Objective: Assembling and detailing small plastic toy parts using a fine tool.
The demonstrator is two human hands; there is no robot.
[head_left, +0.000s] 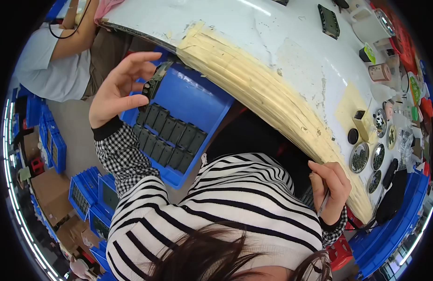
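Over a blue plastic bin, my left hand grips a small dark rectangular part, held tilted between thumb and fingers. Small round details show on the part's edge. Inside the bin, several similar dark green-black parts lie in two rows, below my left hand. My right hand is closed beside the table's near edge, fingers curled round a thin metal tool. Its tip is hidden, so its exact kind does not show.
Yellow tape covers the worn edge of the white table. Round tins of small parts, a white mug and another dark part sit on it. A co-worker sits at left; stacked blue bins stand on the floor.
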